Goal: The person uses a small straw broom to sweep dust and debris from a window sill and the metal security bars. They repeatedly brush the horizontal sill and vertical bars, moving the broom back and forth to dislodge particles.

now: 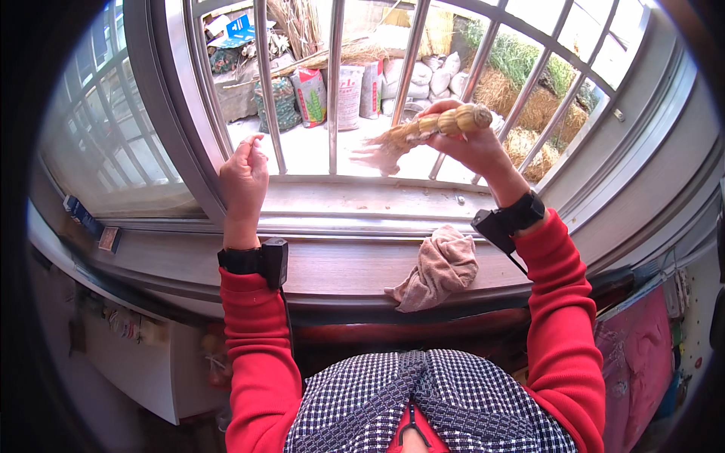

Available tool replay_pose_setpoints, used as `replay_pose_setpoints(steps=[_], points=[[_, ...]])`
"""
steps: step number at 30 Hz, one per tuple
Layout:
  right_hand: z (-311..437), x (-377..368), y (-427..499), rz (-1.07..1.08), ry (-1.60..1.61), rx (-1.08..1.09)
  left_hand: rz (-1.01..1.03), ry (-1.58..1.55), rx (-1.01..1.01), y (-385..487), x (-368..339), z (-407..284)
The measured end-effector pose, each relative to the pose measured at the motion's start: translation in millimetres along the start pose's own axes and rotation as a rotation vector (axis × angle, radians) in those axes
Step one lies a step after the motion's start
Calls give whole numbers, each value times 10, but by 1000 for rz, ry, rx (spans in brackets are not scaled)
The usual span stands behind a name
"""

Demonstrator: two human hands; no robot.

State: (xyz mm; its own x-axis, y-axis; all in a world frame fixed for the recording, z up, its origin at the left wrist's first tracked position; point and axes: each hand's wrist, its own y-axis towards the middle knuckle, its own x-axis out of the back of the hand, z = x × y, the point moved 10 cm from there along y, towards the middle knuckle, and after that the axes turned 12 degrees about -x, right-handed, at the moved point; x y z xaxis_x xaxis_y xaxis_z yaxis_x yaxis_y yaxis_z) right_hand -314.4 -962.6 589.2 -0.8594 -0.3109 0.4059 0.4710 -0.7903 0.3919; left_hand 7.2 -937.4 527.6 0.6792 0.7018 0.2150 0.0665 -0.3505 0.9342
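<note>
In my right hand point(461, 150) is a small whisk broom point(447, 122) of straw-like bristles with a ridged, bound handle. The handle end points right, and the frayed, blurred bristles spread left over the window opening, above the sill track. My left hand point(244, 172) is curled into a fist beside the upright edge of the sliding window frame point(164, 102); nothing shows in it, and whether it touches the frame is unclear. A crumpled brownish-pink cloth point(439, 269) lies on the inner wooden sill point(334, 263), between my forearms.
Metal security bars point(334, 85) cross the opening. Outside stand filled sacks point(349, 96), a green mesh bag point(277, 105) and straw bales point(501, 93). Small boxes point(109, 239) sit at the sill's left end. A pink cloth point(640, 351) is at lower right.
</note>
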Motion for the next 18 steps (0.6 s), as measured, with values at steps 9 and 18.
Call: replay_pose_setpoints(steps=[9,18], points=[[-298,169,13,-11,104,-130,17,43,-1,-19,-25,11],[-692,56,-68,128,208,-249,88,66,-29,-42,-96,1]])
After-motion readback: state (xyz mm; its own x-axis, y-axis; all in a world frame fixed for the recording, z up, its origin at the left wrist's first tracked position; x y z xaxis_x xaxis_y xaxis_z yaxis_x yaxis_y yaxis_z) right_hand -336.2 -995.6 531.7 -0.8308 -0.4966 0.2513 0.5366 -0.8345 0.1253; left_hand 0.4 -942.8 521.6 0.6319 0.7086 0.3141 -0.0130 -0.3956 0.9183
